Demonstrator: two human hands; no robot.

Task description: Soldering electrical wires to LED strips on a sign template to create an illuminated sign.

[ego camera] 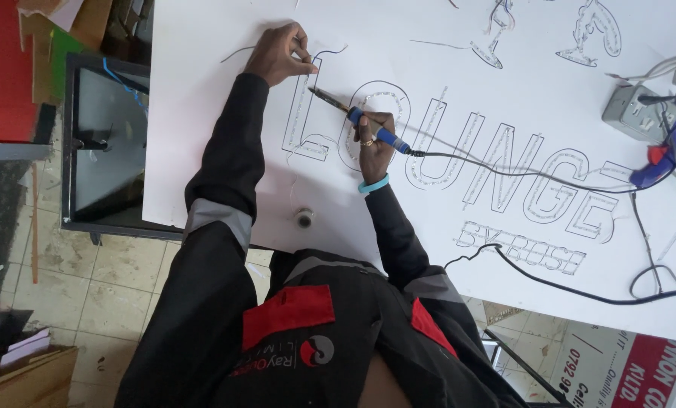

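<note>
My right hand (372,143), with a ring and a turquoise wristband, is shut on the blue handle of a soldering iron (360,121). The iron's tip points left, toward the top of the first large outlined letter (307,113) on a white sign board (202,151). At the board's far edge, my left hand (277,53) pinches a thin wire (236,51) just above that letter. The letters are filled with rows of small lights. The iron's black cord (504,168) trails off to the right across the letters.
A grey socket block (636,112) and a blue glue gun (666,155) lie at the right of the board, among black cables (564,291). A small round fitting (304,217) sits near the board's front edge. A black-framed glass panel (103,143) stands to the left, over a tiled floor.
</note>
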